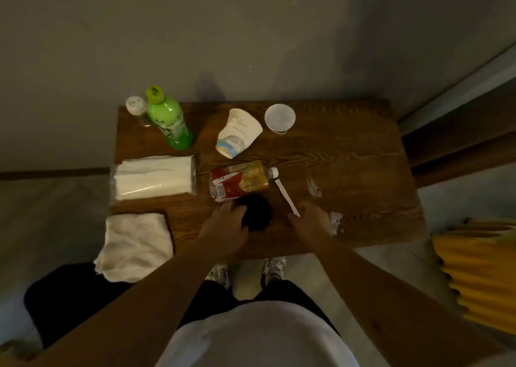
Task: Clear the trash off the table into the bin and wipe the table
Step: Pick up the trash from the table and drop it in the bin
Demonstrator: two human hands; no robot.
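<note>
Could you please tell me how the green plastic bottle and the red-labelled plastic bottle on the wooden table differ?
The green plastic bottle stands upright at the far left; the red-labelled plastic bottle lies on its side near the middle. The green bottle has a yellow-green cap, the red-labelled one a white cap. The green bottle looks intact, while the red-labelled one looks crushed. Both rest on the wooden table, untouched by either hand.

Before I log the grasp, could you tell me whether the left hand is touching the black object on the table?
Touching. The head view shows the left hand with its fingers laid over the near left side of the black object, no gap visible between them.
</note>
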